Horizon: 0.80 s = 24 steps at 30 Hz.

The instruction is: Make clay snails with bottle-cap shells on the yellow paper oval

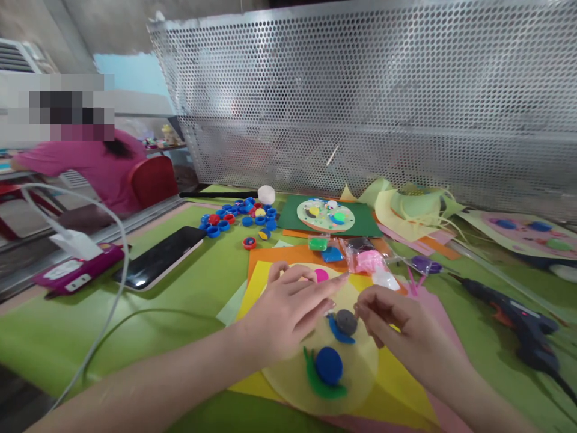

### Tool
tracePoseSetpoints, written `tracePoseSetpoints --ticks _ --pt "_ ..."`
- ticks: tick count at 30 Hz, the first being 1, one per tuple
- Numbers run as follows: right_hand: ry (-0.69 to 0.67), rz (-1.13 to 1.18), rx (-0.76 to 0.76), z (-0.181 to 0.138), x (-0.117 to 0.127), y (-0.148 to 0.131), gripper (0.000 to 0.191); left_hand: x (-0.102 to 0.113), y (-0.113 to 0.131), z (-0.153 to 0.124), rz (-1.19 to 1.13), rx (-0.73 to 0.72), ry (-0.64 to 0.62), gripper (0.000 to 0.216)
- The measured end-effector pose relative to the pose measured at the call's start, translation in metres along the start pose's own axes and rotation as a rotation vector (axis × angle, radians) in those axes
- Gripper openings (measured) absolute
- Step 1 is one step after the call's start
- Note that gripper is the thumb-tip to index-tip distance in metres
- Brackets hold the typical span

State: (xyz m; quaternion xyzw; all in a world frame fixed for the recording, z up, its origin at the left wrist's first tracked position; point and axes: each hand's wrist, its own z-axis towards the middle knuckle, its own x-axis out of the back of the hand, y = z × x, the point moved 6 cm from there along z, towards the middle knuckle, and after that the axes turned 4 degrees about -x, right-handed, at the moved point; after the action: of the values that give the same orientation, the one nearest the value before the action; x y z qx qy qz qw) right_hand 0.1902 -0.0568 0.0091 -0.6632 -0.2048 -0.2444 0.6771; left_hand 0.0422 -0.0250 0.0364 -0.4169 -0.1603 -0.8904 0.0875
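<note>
On a pale yellow paper circle [360, 373] lie two clay snails. One has a green body [325, 388] and a blue bottle cap [329, 365] for a shell. The other, above it, has a blue body [339, 332] and a grey shell [346, 322]. My left hand [295, 300] hovers over the circle with its fingers stretched out, fingertips close to the blue snail's head. My right hand [394, 316] is pinched at the right of the grey shell; whatever is between its fingertips is too small to make out. A pink round piece [321, 275] shows behind my left fingers.
Bagged clay [370, 261], several bottle caps [224, 225] and a decorated circle on green card [288, 215] lie farther back. A glue gun [518, 325] rests at right. At left are a phone [162, 258], a power strip [81, 270] with a cable, and a seated person [90, 162].
</note>
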Motion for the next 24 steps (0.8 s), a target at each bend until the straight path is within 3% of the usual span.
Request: tracePoseSetpoints --ticks 5,10,20,24 --pt "-0.106 0.054 0.022 0.003 -0.004 0.001 0.02 0.001 -0.002 0.001 -0.009 0.018 -0.01 0.041" --pt "-0.11 0.044 0.013 0.005 -0.004 0.003 0.024 0.002 -0.006 0.002 -0.063 0.068 -0.005 0.054" --pt "-0.08 -0.009 -0.014 0.005 -0.003 0.008 0.014 -0.008 -0.015 0.001 -0.134 0.276 -0.235 0.052" --pt "-0.028 -0.027 0.039 0.002 0.0 0.001 0.019 -0.01 -0.013 0.003 -0.125 0.255 -0.374 0.043"
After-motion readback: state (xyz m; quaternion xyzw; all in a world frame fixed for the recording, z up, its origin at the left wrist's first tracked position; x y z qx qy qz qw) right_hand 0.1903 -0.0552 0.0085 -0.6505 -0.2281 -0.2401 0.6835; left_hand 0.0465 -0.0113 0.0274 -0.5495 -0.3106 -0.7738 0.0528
